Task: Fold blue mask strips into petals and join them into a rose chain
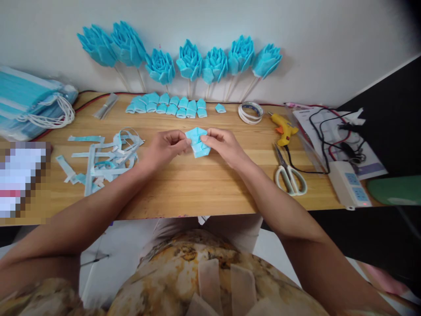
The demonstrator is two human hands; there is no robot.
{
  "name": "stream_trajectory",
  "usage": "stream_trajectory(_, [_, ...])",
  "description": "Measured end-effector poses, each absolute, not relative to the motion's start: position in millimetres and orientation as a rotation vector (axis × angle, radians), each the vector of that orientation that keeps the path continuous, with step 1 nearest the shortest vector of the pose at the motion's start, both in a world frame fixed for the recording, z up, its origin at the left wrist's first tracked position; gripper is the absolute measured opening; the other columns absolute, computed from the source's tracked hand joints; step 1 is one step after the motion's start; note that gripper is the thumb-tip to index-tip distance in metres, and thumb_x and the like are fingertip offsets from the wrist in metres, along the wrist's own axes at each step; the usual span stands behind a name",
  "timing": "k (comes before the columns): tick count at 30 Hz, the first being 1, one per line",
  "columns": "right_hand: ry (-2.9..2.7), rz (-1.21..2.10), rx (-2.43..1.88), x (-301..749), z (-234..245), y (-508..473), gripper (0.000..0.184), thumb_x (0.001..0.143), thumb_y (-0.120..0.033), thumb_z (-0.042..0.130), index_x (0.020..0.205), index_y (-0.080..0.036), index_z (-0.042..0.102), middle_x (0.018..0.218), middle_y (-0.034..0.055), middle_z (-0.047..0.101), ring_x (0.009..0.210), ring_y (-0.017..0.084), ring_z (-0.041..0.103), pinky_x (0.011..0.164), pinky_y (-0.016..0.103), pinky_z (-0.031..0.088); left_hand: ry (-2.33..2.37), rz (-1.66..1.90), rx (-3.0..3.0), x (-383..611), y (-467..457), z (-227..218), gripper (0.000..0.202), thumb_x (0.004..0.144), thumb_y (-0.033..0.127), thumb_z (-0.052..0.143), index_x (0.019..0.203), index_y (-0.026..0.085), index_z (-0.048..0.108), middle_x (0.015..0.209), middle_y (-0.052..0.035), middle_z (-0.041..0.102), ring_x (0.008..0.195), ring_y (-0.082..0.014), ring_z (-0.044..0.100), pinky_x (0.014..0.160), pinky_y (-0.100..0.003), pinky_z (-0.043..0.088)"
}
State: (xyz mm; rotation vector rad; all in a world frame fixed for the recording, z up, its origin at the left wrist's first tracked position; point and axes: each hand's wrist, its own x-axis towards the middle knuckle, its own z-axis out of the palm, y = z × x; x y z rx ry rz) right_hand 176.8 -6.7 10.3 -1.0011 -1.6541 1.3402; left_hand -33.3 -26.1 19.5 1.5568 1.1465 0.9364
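Note:
Between my two hands is a small piece of folded blue mask fabric, held up over the middle of the wooden table. My left hand pinches its left edge between thumb and fingers. On the other side, my right hand grips the right edge, with the thumb lying on the front face. Behind them, two rows of folded blue petals lie on the table, and a single petal sits apart to their right. Several blue fabric flowers on thin sticks lean against the wall.
Cut mask strips are heaped at left, near stacked masks and a blurred-out phone-like object. At right are a tape roll, a yellow glue gun, scissors, cables and a power strip.

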Motion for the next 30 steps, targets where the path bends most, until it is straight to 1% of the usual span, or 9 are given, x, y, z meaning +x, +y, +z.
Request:
stream_trajectory(4, [-1.642, 1.281, -1.013, 176.0, 8.2, -5.4, 0.036, 0.083, -0.050, 0.067, 0.068, -0.021, 0.050, 0.066, -0.0053, 0.043, 0.065, 0.010, 0.037, 0.064, 0.026, 0.031, 1.093, 0.895, 1.547, -32.6, -27.4, 24.4, 0.043, 0.093, 0.052, 0.060, 0.071, 0.017, 0.070, 0.067, -0.0042, 0.066, 0.061, -0.0125, 0.054, 0.061, -0.026, 0.045])
stream_trajectory(6, [-1.644, 1.262, -1.024, 175.2, 7.1, -5.1, 0.036, 0.083, -0.049, 0.067, 0.068, -0.021, 0.049, 0.065, -0.0056, 0.042, 0.064, 0.010, 0.036, 0.064, 0.026, 0.031, 1.072, 0.844, 1.547, -32.0, -26.7, 23.5, 0.044, 0.089, 0.056, 0.063, 0.070, 0.017, 0.069, 0.066, -0.0034, 0.065, 0.060, -0.0129, 0.054, 0.058, -0.026, 0.044])
stream_trajectory(10, [-1.661, 1.248, -1.043, 174.9, 7.1, -6.2, 0.040, 0.086, -0.053, 0.064, 0.067, -0.021, 0.048, 0.067, -0.0047, 0.041, 0.066, 0.011, 0.036, 0.064, 0.027, 0.031, 1.086, 0.799, 1.553, -31.9, -23.7, 13.7, 0.034, 0.077, 0.049, 0.077, 0.069, 0.018, 0.067, 0.063, 0.0002, 0.062, 0.057, -0.0107, 0.048, 0.055, -0.024, 0.036])
stream_trajectory(14, [-1.665, 1.257, -1.011, 175.4, 8.3, -7.2, 0.046, 0.091, -0.057, 0.059, 0.066, -0.021, 0.046, 0.069, -0.0038, 0.039, 0.068, 0.011, 0.036, 0.067, 0.028, 0.030, 1.137, 0.821, 1.563, -33.8, -21.5, 5.8, 0.030, 0.079, 0.045, 0.072, 0.067, 0.017, 0.065, 0.061, 0.0011, 0.058, 0.056, -0.0100, 0.045, 0.056, -0.025, 0.031])
stream_trajectory(19, [-1.713, 1.258, -1.062, 173.8, 7.6, -8.0, 0.043, 0.084, -0.053, 0.067, 0.066, -0.021, 0.046, 0.067, -0.0049, 0.038, 0.067, 0.010, 0.034, 0.064, 0.027, 0.028, 1.115, 0.825, 1.584, -34.4, -21.9, 8.7, 0.029, 0.080, 0.043, 0.070, 0.067, 0.017, 0.065, 0.060, 0.0020, 0.053, 0.055, -0.0099, 0.041, 0.056, -0.026, 0.028])
stream_trajectory(22, [-1.711, 1.236, -1.073, 172.9, 5.6, -8.1, 0.043, 0.084, -0.053, 0.066, 0.065, -0.021, 0.045, 0.067, -0.0051, 0.038, 0.066, 0.010, 0.034, 0.063, 0.027, 0.027, 1.076, 0.823, 1.623, -33.7, -22.9, 12.4, 0.029, 0.080, 0.043, 0.069, 0.065, 0.018, 0.063, 0.057, 0.0034, 0.048, 0.054, -0.0095, 0.036, 0.055, -0.027, 0.025])
stream_trajectory(24, [-1.700, 1.243, -1.064, 173.7, 4.3, -7.1, 0.045, 0.086, -0.056, 0.065, 0.065, -0.021, 0.046, 0.066, -0.0049, 0.038, 0.066, 0.010, 0.034, 0.063, 0.027, 0.028, 1.060, 0.839, 1.639, -33.8, -23.1, 13.2, 0.029, 0.080, 0.042, 0.068, 0.064, 0.018, 0.062, 0.057, 0.0032, 0.048, 0.054, -0.0095, 0.036, 0.055, -0.027, 0.026])
stream_trajectory(26, [-1.686, 1.265, -1.054, 175.6, 3.4, -5.2, 0.048, 0.087, -0.061, 0.063, 0.065, -0.021, 0.049, 0.067, -0.0043, 0.041, 0.067, 0.011, 0.037, 0.064, 0.027, 0.031, 1.066, 0.855, 1.642, -34.7, -22.6, 12.3, 0.030, 0.080, 0.043, 0.069, 0.064, 0.018, 0.062, 0.058, 0.0024, 0.051, 0.054, -0.0097, 0.038, 0.055, -0.026, 0.027])
stream_trajectory(30, [-1.620, 1.351, -0.994, 179.2, 5.3, -1.7, 0.050, 0.087, -0.068, 0.062, 0.073, -0.020, 0.062, 0.074, -0.0006, 0.058, 0.074, 0.014, 0.052, 0.073, 0.028, 0.042, 1.137, 0.889, 1.600, -36.3, -20.3, 9.1, 0.030, 0.079, 0.044, 0.069, 0.065, 0.018, 0.064, 0.058, 0.0011, 0.055, 0.054, -0.0099, 0.043, 0.054, -0.025, 0.030])
